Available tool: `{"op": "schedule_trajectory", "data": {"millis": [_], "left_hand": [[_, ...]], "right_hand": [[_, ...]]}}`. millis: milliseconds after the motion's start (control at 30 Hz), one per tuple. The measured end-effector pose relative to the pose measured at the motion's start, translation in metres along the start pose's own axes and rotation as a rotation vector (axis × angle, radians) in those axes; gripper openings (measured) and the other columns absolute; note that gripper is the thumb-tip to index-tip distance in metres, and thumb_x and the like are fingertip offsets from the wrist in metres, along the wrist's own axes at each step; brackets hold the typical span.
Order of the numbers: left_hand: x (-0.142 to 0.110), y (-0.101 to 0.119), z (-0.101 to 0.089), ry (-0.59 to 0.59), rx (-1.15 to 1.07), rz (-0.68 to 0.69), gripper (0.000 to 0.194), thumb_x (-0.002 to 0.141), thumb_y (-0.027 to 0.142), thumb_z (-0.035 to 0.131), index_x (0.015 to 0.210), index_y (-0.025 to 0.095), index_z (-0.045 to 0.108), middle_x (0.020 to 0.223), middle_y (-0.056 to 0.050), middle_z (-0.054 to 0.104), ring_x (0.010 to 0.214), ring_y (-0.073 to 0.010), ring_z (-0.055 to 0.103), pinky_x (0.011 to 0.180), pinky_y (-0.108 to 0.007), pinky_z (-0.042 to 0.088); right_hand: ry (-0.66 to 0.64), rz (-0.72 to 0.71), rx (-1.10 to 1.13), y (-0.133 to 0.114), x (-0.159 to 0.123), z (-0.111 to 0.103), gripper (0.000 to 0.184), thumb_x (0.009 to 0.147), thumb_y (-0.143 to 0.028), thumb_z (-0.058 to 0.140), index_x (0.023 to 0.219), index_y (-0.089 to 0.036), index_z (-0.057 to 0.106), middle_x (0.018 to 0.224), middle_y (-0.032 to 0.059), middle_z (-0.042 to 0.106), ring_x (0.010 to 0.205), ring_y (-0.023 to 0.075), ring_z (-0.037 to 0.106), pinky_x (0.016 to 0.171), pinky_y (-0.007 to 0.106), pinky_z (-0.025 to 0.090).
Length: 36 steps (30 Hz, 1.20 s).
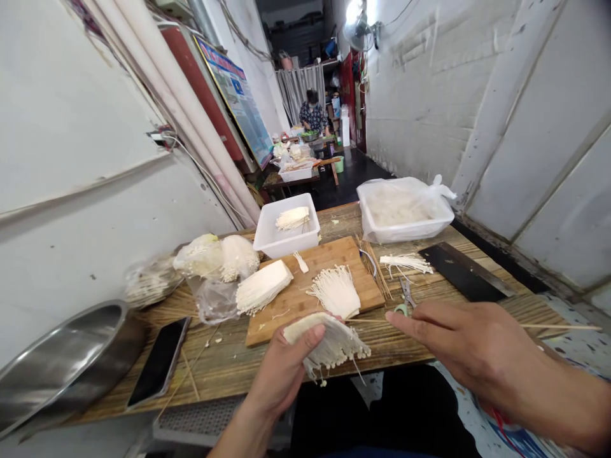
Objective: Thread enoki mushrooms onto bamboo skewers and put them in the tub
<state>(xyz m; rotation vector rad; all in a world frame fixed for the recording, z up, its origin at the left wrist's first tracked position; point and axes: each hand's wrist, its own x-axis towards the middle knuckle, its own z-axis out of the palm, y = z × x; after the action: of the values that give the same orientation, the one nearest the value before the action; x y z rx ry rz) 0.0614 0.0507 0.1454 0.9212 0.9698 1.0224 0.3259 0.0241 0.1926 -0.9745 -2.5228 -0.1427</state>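
Head view, left hand (281,375) cupping enoki (331,340), right hand (468,343) extended forward

A narrow, white-walled (420,95) room serves as a small food-preparation workshop: enoki mushrooms (337,291) lie on a wooden cutting board (344,254) atop a long table (205,362) covered in bamboo matting, beside white plastic tubs (286,245). Farther down the corridor-like space, a seated person (313,116) works at a second table (291,181), past a poster board (237,98) and a wall fan (359,33).
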Motion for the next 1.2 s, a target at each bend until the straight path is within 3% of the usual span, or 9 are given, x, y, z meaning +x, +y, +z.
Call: {"op": "schedule_trajectory", "data": {"millis": [600, 867, 1200], "left_hand": [[-0.01, -0.003, 0.0, -0.024, 0.113, -0.018, 0.03, 0.064, 0.035, 0.079, 0.088, 0.016, 0.076, 0.085, -0.01, 0.075, 0.082, -0.0249, 0.068, 0.077, -0.032, 0.052], [-0.019, -0.004, 0.009, -0.036, 0.23, -0.047, 0.026, 0.063, 0.035, 0.079, 0.082, 0.017, 0.078, 0.086, -0.01, 0.076, 0.079, -0.0237, 0.068, 0.074, -0.031, 0.052], [-0.023, -0.005, 0.016, -0.106, 0.227, -0.063, 0.026, 0.066, 0.037, 0.077, 0.082, 0.017, 0.078, 0.086, -0.009, 0.076, 0.078, -0.0214, 0.068, 0.072, -0.027, 0.051]], "right_hand": [[-0.067, -0.017, -0.007, 0.0, -0.014, -0.004, 0.038, 0.093, -0.016, 0.038, 0.129, -0.02, 0.047, 0.078, 0.0015, 0.058, 0.055, 0.0113, 0.051, 0.047, 0.026, 0.034], [-0.087, 0.05, 0.016, -0.015, -0.03, -0.01, 0.042, 0.092, -0.009, 0.034, 0.129, -0.024, 0.047, 0.093, 0.0055, 0.065, 0.069, 0.0143, 0.061, 0.055, 0.027, 0.046], [-0.086, 0.016, 0.005, -0.018, -0.034, -0.013, 0.038, 0.095, -0.013, 0.033, 0.128, -0.021, 0.049, 0.08, 0.0022, 0.062, 0.059, 0.012, 0.056, 0.046, 0.027, 0.036]]}}
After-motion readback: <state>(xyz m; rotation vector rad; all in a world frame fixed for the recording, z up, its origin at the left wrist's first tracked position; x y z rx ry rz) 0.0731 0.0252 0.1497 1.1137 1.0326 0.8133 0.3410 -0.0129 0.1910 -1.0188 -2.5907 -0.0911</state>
